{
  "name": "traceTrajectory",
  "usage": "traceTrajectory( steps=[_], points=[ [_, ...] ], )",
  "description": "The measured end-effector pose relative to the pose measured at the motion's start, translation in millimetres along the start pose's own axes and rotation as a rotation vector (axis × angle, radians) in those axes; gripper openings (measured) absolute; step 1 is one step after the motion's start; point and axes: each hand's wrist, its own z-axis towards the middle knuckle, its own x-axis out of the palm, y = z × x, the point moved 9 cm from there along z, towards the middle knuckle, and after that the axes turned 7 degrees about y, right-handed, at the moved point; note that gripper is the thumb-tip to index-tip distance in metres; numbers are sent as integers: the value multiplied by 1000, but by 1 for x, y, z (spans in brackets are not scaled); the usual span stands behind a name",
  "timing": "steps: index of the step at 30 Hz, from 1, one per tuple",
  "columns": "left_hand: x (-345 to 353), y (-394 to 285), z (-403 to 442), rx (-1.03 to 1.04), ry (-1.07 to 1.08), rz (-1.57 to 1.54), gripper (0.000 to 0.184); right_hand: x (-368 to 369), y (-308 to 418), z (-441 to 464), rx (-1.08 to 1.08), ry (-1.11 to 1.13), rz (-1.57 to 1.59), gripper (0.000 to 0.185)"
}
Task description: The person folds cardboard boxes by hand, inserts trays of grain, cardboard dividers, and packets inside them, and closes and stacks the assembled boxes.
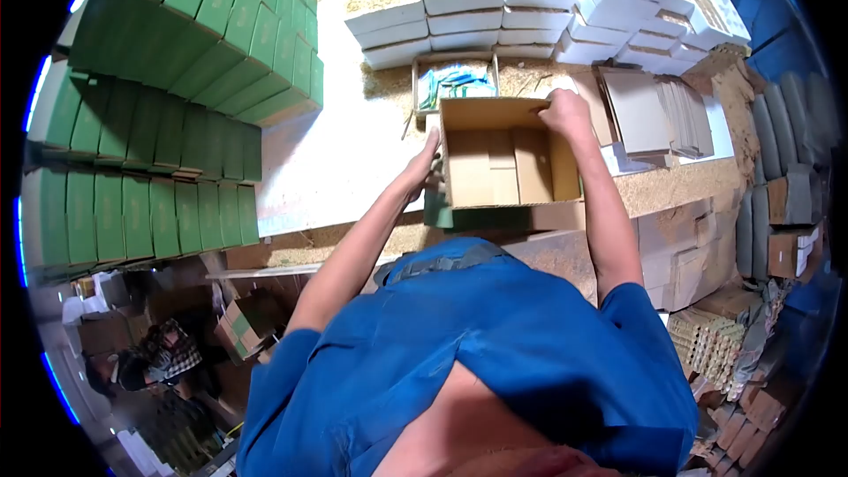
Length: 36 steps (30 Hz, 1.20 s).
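An open-topped cardboard box [490, 163], bare brown inside with green on its outer side, is held over the near edge of the worktable. No contents show in it. My left hand [424, 163] presses against the box's left wall, its thumb pointing up along the side and its fingers partly hidden. At the far right corner, my right hand [565, 113] is closed over the rim. Just beyond the box lies a shallow tray [498, 71] with blue and clear plastic packets [456, 81] inside.
Stacked green boxes [177, 137] rise on the left. White foam-like blocks [468, 26], topped with sawdust-like bits, line the back. Flat cardboard sheets [658, 115] lie at right. A person in a checked shirt [172, 349] is at lower left.
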Motion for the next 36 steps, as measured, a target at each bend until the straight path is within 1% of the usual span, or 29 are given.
traceTrajectory(
  steps=[1,2,3,5,6,7,8,9,10,11,12,13,14,15,16,18,19,20,21,22,24,25,26,27,30,31,32,35,36],
  points=[
    [6,-10,-12,9,71,-69,87,-2,7,-1,1,14,-20,39],
    [19,-24,-27,31,107,64,89,6,5,6,-20,35,-7,46],
    [30,-34,-37,59,141,193,93,5,9,10,-8,162,8,53],
    [25,-31,-20,194,121,242,93,30,-16,50,-86,318,291,66],
    [23,-29,-12,262,108,268,94,4,-19,63,-53,304,480,72],
    [25,-32,-14,274,112,245,93,-23,-21,74,-24,283,669,81],
    [28,-35,-18,286,117,222,92,-28,-51,111,56,173,980,78],
    [24,-28,-12,317,97,255,92,-50,-71,139,161,50,1022,80],
    [20,-25,-8,346,76,294,91,-58,-94,177,218,-63,1067,87],
    [16,-19,-6,272,35,335,91,-48,-114,219,286,-50,1193,92],
    [15,-20,-8,255,19,357,91,-55,-108,223,399,-39,1343,95],
    [13,-20,-9,241,2,378,90,-50,-117,248,463,-89,1297,91],
    [12,-19,-10,240,-21,367,90,-42,-118,272,414,-94,1328,84],
    [14,-18,-9,291,-14,328,90,-36,-114,291,366,-97,1357,77],
    [14,-25,-11,344,-7,292,90,-34,-104,306,347,-79,1356,77],
    [15,-31,-21,321,-50,308,90,-20,-118,307,603,-343,1512,68],
    [17,-37,-29,301,-74,336,90,-10,-120,319,597,-327,1506,68],
    [18,-40,-34,249,-78,328,90,-3,-133,318,735,-447,1421,65],
    [17,-35,-33,248,-90,318,90,-1,-142,313,865,-569,1329,62],
    [16,-33,-29,282,-73,316,90,1,-138,310,873,-533,1393,58],
    [14,-32,-23,350,-49,296,90,-6,-134,300,782,-505,1513,55],
    [14,-34,-25,359,-66,283,90,-13,-130,299,687,-511,1566,56],
    [15,-35,-27,359,-73,291,85,-11,-128,293,676,-502,1559,56],
    [16,-37,-29,359,-77,304,80,-13,-127,284,694,-515,1545,56],
    [19,-47,-39,367,-62,272,79,-31,-129,255,745,-562,1498,57],
    [21,-49,-42,387,-34,254,80,-36,-133,241,768,-577,1480,57],
    [19,-47,-41,386,-36,249,80,-39,-121,210,830,-618,1495,59],
    [16,-45,-39,434,-33,257,79,-38,-125,180,808,-624,1451,61],
    [16,-43,-36,458,-22,254,78,-27,-136,181,793,-660,1516,58]
  ],
)
